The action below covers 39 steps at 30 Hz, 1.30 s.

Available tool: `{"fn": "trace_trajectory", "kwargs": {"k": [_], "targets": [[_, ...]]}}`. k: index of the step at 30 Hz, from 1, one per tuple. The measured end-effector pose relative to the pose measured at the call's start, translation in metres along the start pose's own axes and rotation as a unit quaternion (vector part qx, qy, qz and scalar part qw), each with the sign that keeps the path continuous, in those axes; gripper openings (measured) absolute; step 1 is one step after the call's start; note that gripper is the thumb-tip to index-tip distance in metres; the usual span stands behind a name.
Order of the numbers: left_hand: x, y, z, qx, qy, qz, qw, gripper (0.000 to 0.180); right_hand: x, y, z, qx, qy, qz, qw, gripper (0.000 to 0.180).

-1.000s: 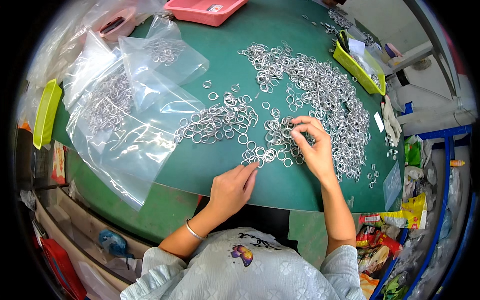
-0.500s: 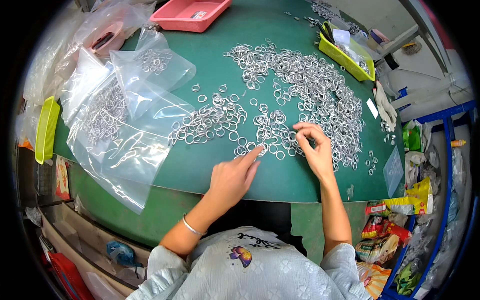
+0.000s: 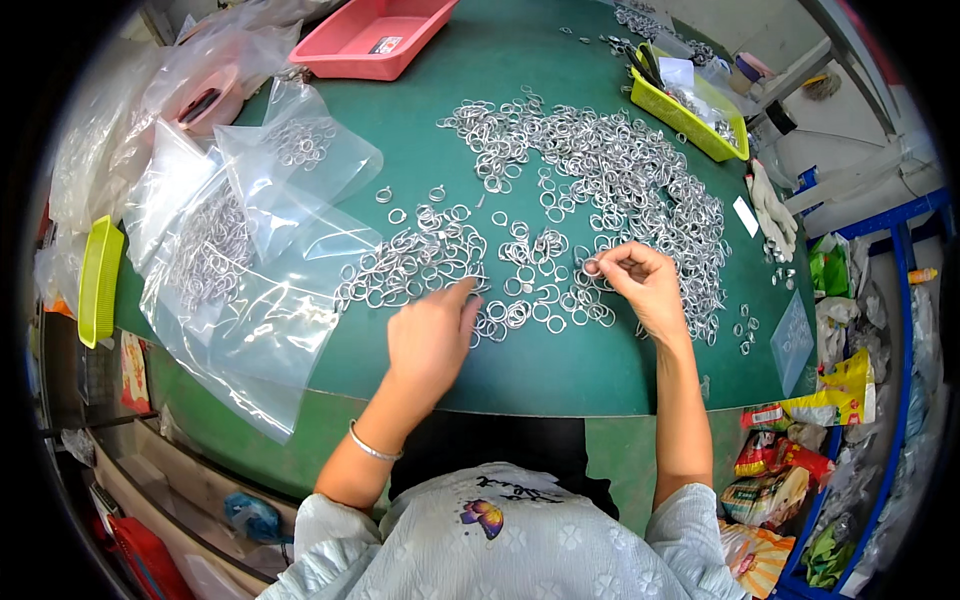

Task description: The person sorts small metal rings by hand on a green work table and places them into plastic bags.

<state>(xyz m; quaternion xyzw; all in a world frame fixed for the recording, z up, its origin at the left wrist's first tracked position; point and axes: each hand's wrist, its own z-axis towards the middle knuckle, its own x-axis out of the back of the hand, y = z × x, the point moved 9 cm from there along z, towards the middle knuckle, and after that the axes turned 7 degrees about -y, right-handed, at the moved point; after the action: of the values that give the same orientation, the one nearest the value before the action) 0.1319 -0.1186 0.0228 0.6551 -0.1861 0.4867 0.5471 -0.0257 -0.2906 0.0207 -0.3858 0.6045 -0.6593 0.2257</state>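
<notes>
Silver metal rings lie loose on the green table [image 3: 520, 385] in several heaps. My left hand [image 3: 425, 340] is at the near edge of the left heap of rings [image 3: 415, 265], its index finger stretched toward them and its thumb apart. I see nothing held in it. My right hand [image 3: 650, 288] pinches a metal ring [image 3: 591, 267] between thumb and fingertips, above the right side of the small middle group of rings [image 3: 530, 262]. Farther right and back spreads the largest heap of rings [image 3: 660, 190].
Clear plastic bags [image 3: 255, 345] with rings inside cover the table's left side. A pink tray [image 3: 350, 65] stands at the back, a yellow-green basket [image 3: 725, 150] at the back right. A white glove [image 3: 770, 215] lies near the right edge. Another yellow-green basket [image 3: 98, 285] stands far left.
My left hand has moved left, from the middle group of rings to the left heap. My right hand has shifted slightly right, its fingers now closed in a pinch on a ring.
</notes>
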Motion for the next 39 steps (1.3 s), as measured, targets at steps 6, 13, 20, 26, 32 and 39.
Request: {"fn": "trace_trajectory", "kwargs": {"k": [6,13,20,26,32,39], "targets": [[-0.022,0.028,-0.017,-0.047,-0.008,-0.040,0.998,0.018,-0.035,0.005,0.023,0.009,-0.051,-0.206,0.977,0.009],[-0.011,0.016,-0.029,-0.009,0.056,-0.125,0.991,0.014,-0.062,-0.015,0.030,0.118,-0.006,-0.469,0.875,0.018],[-0.010,-0.003,-0.050,-0.016,0.112,-0.209,0.971,0.015,-0.037,0.003,0.021,-0.071,-0.049,0.141,0.986,0.006],[-0.013,-0.004,-0.051,-0.035,0.118,-0.220,0.968,0.016,-0.058,0.019,0.027,-0.105,-0.128,0.487,0.858,0.014],[-0.012,-0.006,-0.051,-0.025,0.122,-0.224,0.967,0.015,-0.070,0.018,0.032,-0.102,-0.134,0.268,0.949,0.011],[-0.013,-0.005,-0.051,-0.029,0.107,-0.203,0.973,0.016,-0.068,-0.005,0.033,0.009,-0.072,-0.336,0.939,0.021]]}}
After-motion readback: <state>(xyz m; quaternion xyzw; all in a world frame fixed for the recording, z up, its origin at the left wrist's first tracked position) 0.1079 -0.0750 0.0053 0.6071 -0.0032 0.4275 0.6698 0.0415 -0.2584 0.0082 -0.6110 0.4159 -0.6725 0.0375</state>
